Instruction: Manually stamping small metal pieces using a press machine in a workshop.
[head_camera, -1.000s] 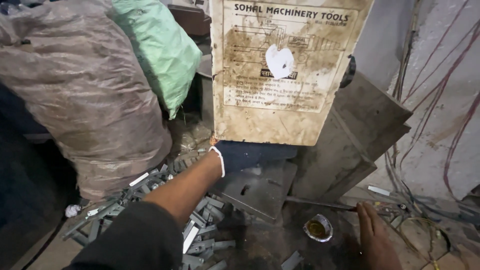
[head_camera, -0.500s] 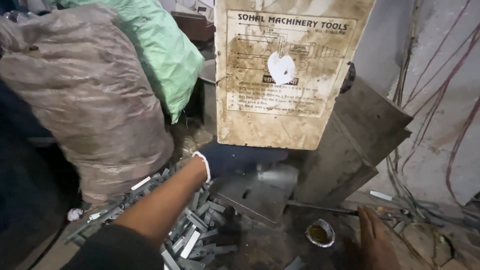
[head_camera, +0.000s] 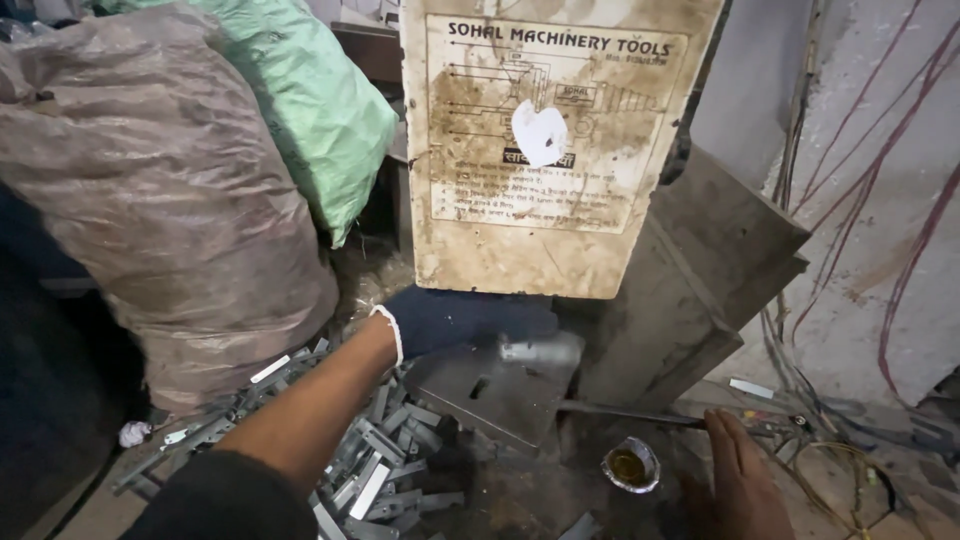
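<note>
My left hand (head_camera: 455, 318), in a dark blue glove, reaches under the front of a grimy press machine (head_camera: 545, 150). Its fingertips pinch a small shiny metal piece (head_camera: 540, 348) that lies on the grey die plate (head_camera: 490, 395). My bare right hand (head_camera: 735, 478) rests flat on the dirty surface at the lower right and holds nothing. It lies beside a small foil cup of yellow oil (head_camera: 630, 465). A thin metal rod (head_camera: 640, 415) runs from the plate toward the right hand.
A heap of several flat metal strips (head_camera: 375, 470) lies under my left forearm. A big brown sack (head_camera: 170, 200) and a green sack (head_camera: 320, 100) stand at the left. Loose wires (head_camera: 850, 400) hang along the wall at the right.
My left hand has pushed a little further right under the machine, and the shiny piece now shows at its fingertips. The right hand has stayed where it was.
</note>
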